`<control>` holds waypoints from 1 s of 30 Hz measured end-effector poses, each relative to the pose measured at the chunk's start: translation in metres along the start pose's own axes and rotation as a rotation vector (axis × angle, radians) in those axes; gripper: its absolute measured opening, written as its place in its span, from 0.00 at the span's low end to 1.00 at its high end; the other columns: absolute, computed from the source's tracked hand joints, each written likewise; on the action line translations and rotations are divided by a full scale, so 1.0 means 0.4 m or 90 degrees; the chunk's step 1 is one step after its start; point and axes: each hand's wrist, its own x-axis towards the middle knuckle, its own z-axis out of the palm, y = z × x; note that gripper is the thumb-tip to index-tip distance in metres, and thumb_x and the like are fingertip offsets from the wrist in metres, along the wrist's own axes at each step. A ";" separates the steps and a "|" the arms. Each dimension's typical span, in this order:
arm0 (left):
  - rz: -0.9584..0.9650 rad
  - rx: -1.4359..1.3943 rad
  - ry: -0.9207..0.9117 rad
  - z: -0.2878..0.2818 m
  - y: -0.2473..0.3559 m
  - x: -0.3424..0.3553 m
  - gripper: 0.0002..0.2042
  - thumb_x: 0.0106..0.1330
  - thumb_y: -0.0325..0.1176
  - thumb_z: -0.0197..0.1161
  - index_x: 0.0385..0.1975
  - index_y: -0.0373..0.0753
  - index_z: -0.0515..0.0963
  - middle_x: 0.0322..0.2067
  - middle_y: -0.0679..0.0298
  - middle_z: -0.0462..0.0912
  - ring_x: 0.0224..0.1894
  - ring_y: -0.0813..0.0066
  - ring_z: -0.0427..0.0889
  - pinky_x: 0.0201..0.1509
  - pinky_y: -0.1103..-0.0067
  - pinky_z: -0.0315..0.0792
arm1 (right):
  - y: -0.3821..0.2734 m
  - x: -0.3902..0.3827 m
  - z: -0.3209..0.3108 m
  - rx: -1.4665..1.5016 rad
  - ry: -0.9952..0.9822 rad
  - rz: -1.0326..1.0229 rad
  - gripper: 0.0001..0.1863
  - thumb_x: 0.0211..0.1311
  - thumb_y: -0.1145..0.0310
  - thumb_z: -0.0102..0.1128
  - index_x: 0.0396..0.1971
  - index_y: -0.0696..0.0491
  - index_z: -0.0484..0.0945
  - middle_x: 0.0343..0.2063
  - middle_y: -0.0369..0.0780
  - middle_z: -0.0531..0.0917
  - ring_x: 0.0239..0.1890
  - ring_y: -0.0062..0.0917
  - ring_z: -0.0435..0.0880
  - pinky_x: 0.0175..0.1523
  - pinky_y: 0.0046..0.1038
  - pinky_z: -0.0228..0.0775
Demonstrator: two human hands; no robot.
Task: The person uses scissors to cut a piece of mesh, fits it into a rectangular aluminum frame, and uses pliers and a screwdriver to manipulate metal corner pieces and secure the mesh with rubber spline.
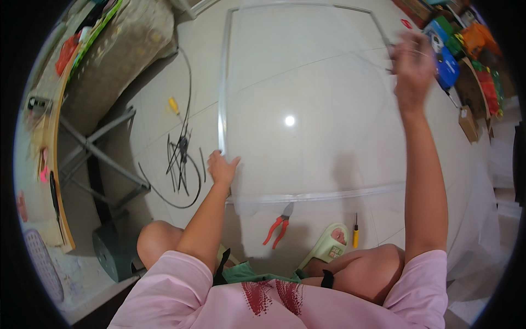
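Note:
A large rectangular frame (222, 118) of thin pale metal lies on the tiled floor in front of me. Thin see-through sheeting (307, 137) is spread over it and runs past its right side. My left hand (222, 168) rests at the lower part of the frame's left bar, thumb held apart from the fingers. Near the frame's upper right side is my right hand (412, 68), smeared by motion; whether it grips the sheeting cannot be made out. Red-handled pliers (280, 223) lie just below the frame's near bar.
Black cord (182, 148) lies in a loose tangle left of the frame, by a yellow-handled screwdriver (174, 104). Another yellow-handled screwdriver (355, 233) is beside my green slipper (327, 247). A folding-legged table (60, 181) stands left; bags and boxes (468, 118) crowd the right.

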 end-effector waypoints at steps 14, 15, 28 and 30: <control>0.028 -0.973 -0.660 0.055 0.131 0.128 0.14 0.60 0.33 0.60 0.44 0.40 0.69 0.44 0.65 0.70 0.42 0.77 0.72 0.43 0.79 0.66 | 0.286 -0.677 0.397 -0.450 -0.630 0.446 0.30 0.54 0.60 0.56 0.51 0.60 0.55 0.35 0.54 0.79 0.38 0.47 0.80 0.43 0.40 0.72; 0.041 -0.977 -0.660 0.055 0.148 0.122 0.14 0.60 0.33 0.60 0.44 0.40 0.69 0.44 0.65 0.70 0.42 0.77 0.72 0.43 0.79 0.66 | 0.285 -0.677 0.393 -0.455 -0.622 0.438 0.30 0.54 0.60 0.56 0.51 0.60 0.55 0.35 0.54 0.79 0.38 0.47 0.80 0.43 0.40 0.72; 0.146 -0.704 -0.643 0.095 0.314 0.117 0.12 0.54 0.42 0.66 0.32 0.45 0.72 0.27 0.71 0.72 0.27 0.84 0.64 0.32 0.85 0.60 | 0.361 -0.737 0.347 -0.398 -0.670 0.459 0.41 0.55 0.50 0.46 0.66 0.40 0.37 0.39 0.59 0.77 0.44 0.52 0.77 0.49 0.43 0.68; 0.102 -0.772 -0.605 0.114 0.331 0.103 0.12 0.54 0.41 0.67 0.30 0.45 0.72 0.27 0.70 0.72 0.27 0.84 0.65 0.32 0.84 0.60 | 0.354 -0.732 0.360 -0.418 -0.679 0.468 0.43 0.55 0.50 0.49 0.66 0.40 0.36 0.39 0.57 0.78 0.44 0.51 0.77 0.49 0.43 0.68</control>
